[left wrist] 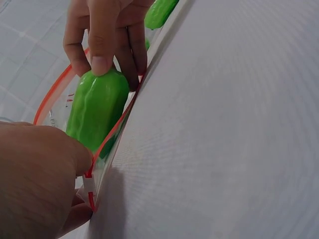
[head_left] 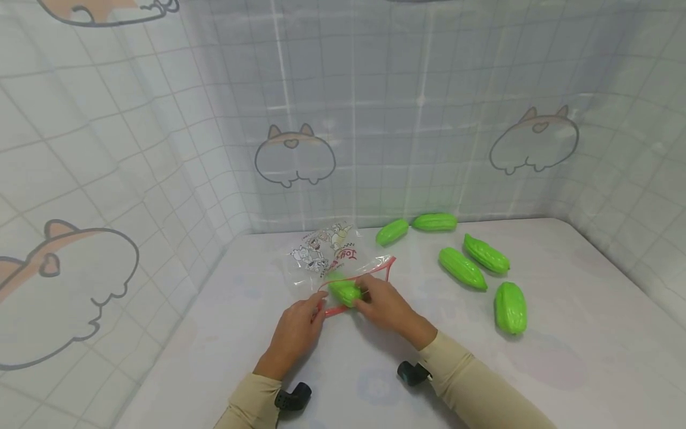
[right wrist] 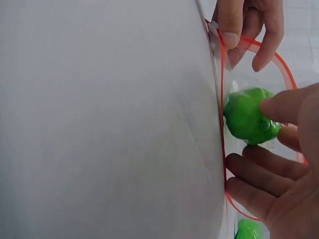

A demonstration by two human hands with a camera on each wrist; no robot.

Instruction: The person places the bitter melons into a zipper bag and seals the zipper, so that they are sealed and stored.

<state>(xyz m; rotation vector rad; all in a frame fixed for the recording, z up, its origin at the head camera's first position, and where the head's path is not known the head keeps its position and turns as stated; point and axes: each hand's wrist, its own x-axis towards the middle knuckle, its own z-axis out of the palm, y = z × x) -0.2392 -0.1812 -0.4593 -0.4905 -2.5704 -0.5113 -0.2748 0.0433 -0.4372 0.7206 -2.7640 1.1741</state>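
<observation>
A clear plastic zip bag (head_left: 305, 275) with a red-edged mouth and cartoon prints lies on the table, its mouth toward me. My left hand (head_left: 297, 330) pinches the red rim at the near left corner, where a white slider (left wrist: 89, 184) shows in the left wrist view. Fingers and thumb of my right hand (head_left: 388, 304) grip one end of a bright green, ridged bitter melon (left wrist: 99, 107). This melon sits in the open mouth, its far end inside the bag. In the right wrist view, the red rim (right wrist: 223, 99) spreads around the melon.
Right of the bag lie several more green bitter melons: one pair (head_left: 434, 222) by the back wall, another pair (head_left: 462, 269) nearer, and a single one (head_left: 511, 308) at the right. A tile-patterned curtain (head_left: 375, 119) with cartoon dog drawings surrounds the white table (head_left: 343, 387).
</observation>
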